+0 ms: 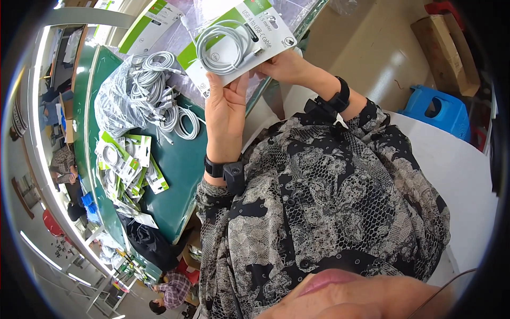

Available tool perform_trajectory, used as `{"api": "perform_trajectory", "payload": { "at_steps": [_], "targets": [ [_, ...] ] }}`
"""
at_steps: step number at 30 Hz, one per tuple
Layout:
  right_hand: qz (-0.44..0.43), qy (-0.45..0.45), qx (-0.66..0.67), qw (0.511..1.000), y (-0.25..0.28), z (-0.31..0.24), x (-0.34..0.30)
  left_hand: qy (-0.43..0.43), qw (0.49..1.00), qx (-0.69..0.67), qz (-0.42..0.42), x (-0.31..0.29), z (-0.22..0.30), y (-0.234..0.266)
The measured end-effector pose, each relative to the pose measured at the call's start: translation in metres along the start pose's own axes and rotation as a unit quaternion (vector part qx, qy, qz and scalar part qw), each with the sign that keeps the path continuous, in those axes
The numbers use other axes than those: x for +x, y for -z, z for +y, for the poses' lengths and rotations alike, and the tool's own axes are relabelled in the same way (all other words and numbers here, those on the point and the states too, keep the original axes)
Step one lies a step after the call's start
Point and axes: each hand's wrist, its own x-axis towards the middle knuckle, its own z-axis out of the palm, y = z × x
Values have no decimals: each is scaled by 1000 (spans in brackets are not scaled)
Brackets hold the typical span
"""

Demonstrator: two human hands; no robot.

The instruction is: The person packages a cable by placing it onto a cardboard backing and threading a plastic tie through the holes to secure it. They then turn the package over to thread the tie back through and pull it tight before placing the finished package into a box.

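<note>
Both my hands hold up a white-and-green cardboard package with a coiled white cable on its front. My left hand grips its lower left edge, thumb on the front and fingers bent behind. At the lower right edge, my right hand has its fingertips partly hidden behind the card. A heap of coiled white cables spills from a clear plastic bag on the table, left of my left hand. Nearer to me lies a pile of similar cable packages.
The green table stretches along my left. Another green-and-white package lies behind the held one. At right are a blue plastic stool and a cardboard box on the floor. Other people are farther off at left.
</note>
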Motion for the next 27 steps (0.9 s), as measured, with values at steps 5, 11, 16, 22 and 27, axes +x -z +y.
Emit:
{"api": "perform_trajectory", "payload": {
  "at_steps": [5, 11, 16, 22, 27],
  "targets": [
    [183, 336, -406, 830, -12, 21, 7, 30, 998, -36, 52, 0, -8, 2],
    [64, 159, -179, 969, -25, 24, 8, -40, 998, -9, 39, 14, -4, 19],
    [117, -25, 420, 899, -18, 38, 4, -30, 999, -4, -34, 2, -5, 29],
    [-35, -88, 265, 960, 38, 28, 12, 52, 995, 55, -70, -14, 24, 13],
    [239, 240, -363, 868, 25, 0, 18, 9, 984, 156, -91, 5, 4, 48]
  ]
}}
